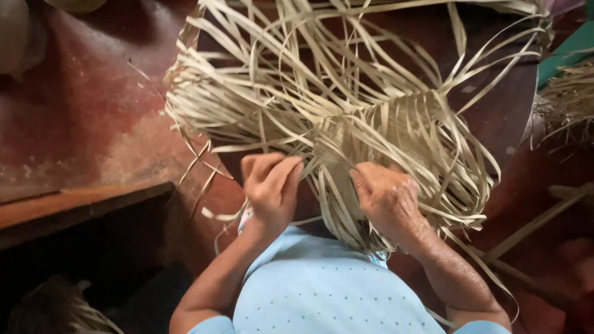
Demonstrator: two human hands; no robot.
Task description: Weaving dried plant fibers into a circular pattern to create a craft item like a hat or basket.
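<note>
Palm strips (346, 105), pale and flat, spread in a wide fan across the dark round desk (501, 105) and spill over its near edge toward me. Where they cross at the middle a patch of weave (377, 133) has formed, and that patch lies between and just above both hands.

Red floor (80, 117) shows to the left, with a wooden plank (80, 207) below it. A second heap of dry strips (572, 99) sits at the far right, well apart from the work. My light blue dotted top (322, 297) fills the bottom of the view.

From here, I judge the step in hand to be laying one strip across its neighbours at the weave's near edge. To do it well I would keep each strip flat, not twisted, pull it snug against the last row, and press the finished crossings down with the other hand so they do not slip.

My right hand (387, 198) rests palm down on the bundle, fingers curled over several strips and holding them. My left hand (272, 185) is nearly closed, fingertips pinching what looks like a single strip at the weave's left edge.

Packages, labels, signs: I see none anywhere; a green edge (572, 49) at the top right is plain.
</note>
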